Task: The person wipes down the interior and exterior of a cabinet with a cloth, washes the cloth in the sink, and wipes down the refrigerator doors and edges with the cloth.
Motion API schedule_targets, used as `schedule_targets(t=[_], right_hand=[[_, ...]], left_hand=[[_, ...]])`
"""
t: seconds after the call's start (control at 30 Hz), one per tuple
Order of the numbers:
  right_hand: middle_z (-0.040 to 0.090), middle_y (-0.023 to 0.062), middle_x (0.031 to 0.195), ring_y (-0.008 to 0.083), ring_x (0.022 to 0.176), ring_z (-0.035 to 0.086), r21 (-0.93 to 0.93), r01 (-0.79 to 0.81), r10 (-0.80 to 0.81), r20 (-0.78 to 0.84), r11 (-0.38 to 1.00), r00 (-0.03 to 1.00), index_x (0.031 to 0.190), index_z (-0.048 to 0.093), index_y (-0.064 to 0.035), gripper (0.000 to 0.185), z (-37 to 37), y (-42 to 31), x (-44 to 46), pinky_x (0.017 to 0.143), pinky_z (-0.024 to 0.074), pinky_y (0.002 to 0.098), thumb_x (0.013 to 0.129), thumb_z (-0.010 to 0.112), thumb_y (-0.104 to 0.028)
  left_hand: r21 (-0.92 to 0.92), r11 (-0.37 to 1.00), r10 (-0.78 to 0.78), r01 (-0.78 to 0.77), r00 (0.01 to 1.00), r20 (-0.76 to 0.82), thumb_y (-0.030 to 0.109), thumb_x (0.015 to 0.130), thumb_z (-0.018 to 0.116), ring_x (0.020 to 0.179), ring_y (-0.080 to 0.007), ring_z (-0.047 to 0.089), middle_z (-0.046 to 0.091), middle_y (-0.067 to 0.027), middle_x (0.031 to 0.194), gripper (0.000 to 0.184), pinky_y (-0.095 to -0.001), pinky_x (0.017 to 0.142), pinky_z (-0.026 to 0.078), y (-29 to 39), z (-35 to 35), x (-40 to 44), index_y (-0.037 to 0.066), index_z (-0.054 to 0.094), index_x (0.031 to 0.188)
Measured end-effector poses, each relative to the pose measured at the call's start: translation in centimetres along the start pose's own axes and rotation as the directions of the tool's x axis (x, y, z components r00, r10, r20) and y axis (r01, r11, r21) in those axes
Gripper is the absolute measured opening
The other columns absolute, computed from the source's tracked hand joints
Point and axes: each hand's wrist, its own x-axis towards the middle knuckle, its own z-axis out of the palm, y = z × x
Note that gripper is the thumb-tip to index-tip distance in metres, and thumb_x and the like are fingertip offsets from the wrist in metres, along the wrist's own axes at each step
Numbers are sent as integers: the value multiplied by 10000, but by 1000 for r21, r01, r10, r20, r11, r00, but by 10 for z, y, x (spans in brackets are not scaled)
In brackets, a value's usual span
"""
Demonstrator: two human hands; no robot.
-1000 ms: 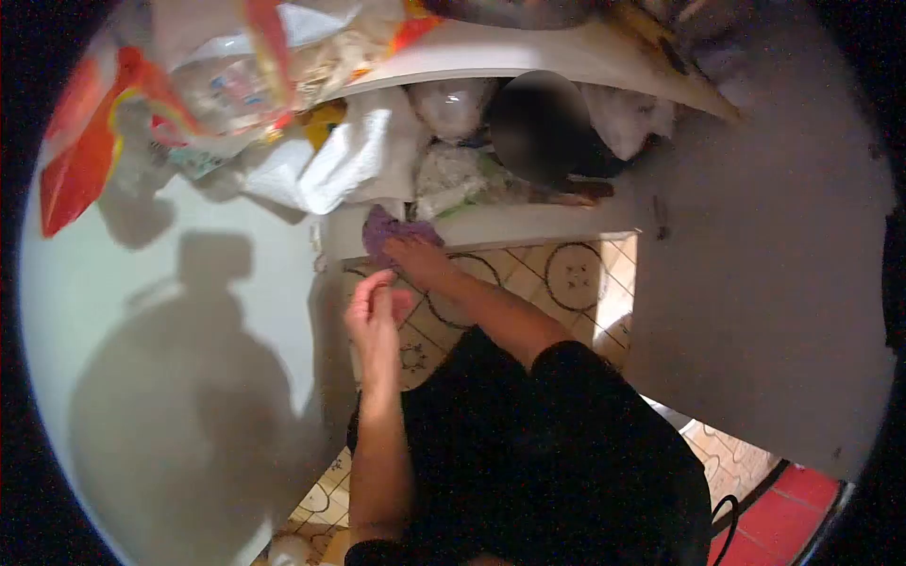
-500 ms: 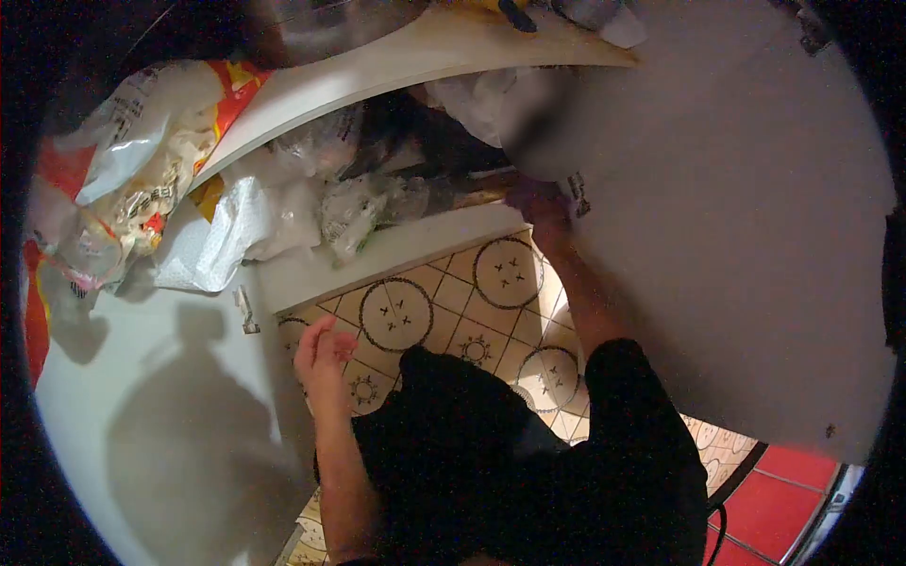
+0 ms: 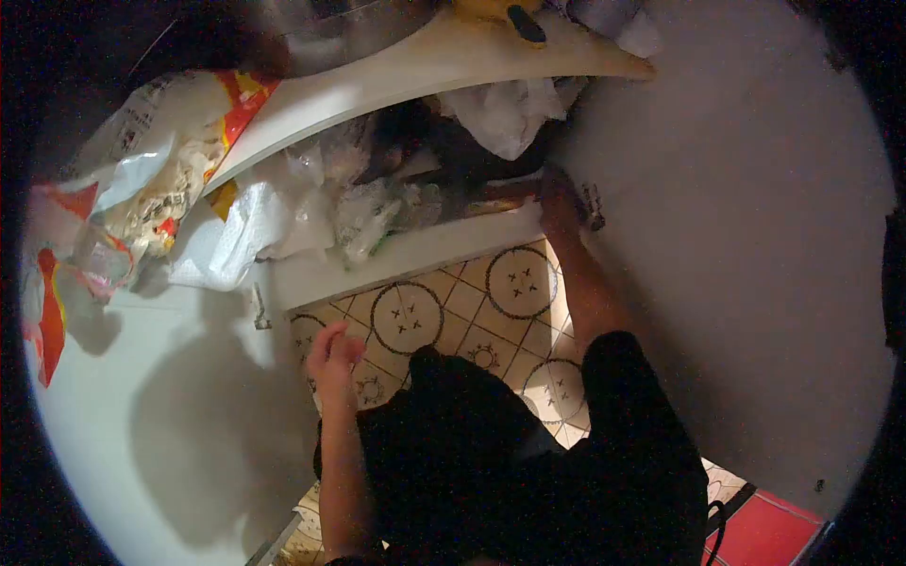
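My right hand reaches into the open cupboard, close beside the hinge of the right door. Deep shadow covers its fingers, so their grip and anything in them cannot be made out. A white plastic bag hangs just above it, over a dark shape. To its left, crumpled clear plastic bags lie along the cupboard floor. My left hand hovers over the patterned floor in front of the cupboard, its fingers loosely bent and apart, with nothing in them.
Cupboard doors stand open at the left and right. Printed plastic bags hang on the left door, beside a white quilted sheet. The pale counter edge runs above. Patterned tiles lie below.
The view has shifted slightly, moving the scene right and down. A dark blur by the right door is gone, and more of the white bag shows. My left hand stays over the floor.
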Motion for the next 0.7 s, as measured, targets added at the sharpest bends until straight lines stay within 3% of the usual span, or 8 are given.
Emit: schedule_targets(t=[0.07, 0.17, 0.23, 0.4, 0.53, 0.6, 0.63, 0.7], right_hand=[[599, 149, 1095, 272, 1049, 563, -537, 125, -10, 212, 834, 977, 1140, 582, -16, 333, 1, -4, -15, 894, 475, 407, 837, 509, -135], [595, 141, 1099, 269, 1034, 561, -378, -359, 421, 92, 853, 902, 1109, 589, -17, 312, 35, -41, -50, 876, 472, 403, 827, 515, -127], [586, 143, 1116, 277, 1041, 554, -171, -419, 442, 127, 892, 888, 1125, 581, -20, 325, 20, -104, -61, 882, 467, 404, 824, 520, -129], [566, 148, 1158, 297, 1058, 539, 291, -265, 195, 248, 919, 949, 1164, 563, -27, 363, -23, -253, -59, 897, 456, 408, 817, 534, -132], [549, 153, 1193, 313, 1072, 526, 461, -197, 59, 297, 865, 953, 1196, 548, -33, 397, -40, -290, -37, 909, 447, 411, 812, 544, -135], [541, 155, 1210, 321, 1079, 520, 468, -112, 40, 162, 877, 986, 1211, 540, -36, 414, -50, -297, -39, 915, 442, 413, 809, 550, -136], [522, 162, 1243, 323, 1103, 507, 438, -10, 25, -29, 899, 999, 1254, 507, -19, 459, -52, -305, -51, 920, 441, 407, 808, 542, -123], [540, 167, 1229, 335, 1112, 504, 390, 225, -219, -62, 893, 974, 1255, 507, 8, 471, -36, -325, -65, 946, 430, 407, 800, 545, -109]], left_hand=[[-5, 1000, 14, -14, 1000, -9, 128, 930, 526, 655, -129, 577, 639, -63, 755, 162, -255, 583, 425, 2, -6, 0, 45, 622, 1031], [34, 998, 48, -49, 999, 27, 126, 927, 522, 666, -133, 585, 642, -68, 766, 166, -255, 585, 430, 23, 4, -10, 42, 620, 1030], [39, 997, 64, -66, 996, 57, 121, 924, 515, 679, -136, 593, 647, -71, 777, 173, -258, 592, 437, 29, 8, -13, 39, 618, 1037], [-86, 996, 10, -2, 995, 95, 121, 925, 499, 715, -136, 604, 655, -72, 795, 197, -263, 627, 444, 22, -4, -9, 34, 617, 1057], [-90, 996, 3, 3, 998, 65, 128, 931, 491, 720, -138, 603, 652, -77, 797, 204, -261, 645, 439, 52, -17, -43, 27, 615, 1057], [-76, 997, 23, -19, 998, 60, 136, 937, 488, 718, -137, 601, 647, -74, 787, 205, -257, 642, 435, 72, -29, -56, 24, 614, 1055], [-106, 994, 38, -36, 999, 15, 139, 941, 486, 716, -136, 600, 643, -72, 780, 206, -256, 642, 434, 78, -36, -60, 23, 613, 1055], [-175, 982, 66, -73, 997, -49, 144, 949, 483, 711, -134, 598, 637, -66, 767, 207, -253, 640, 432, 85, -46, -69, 22, 613, 1054]])
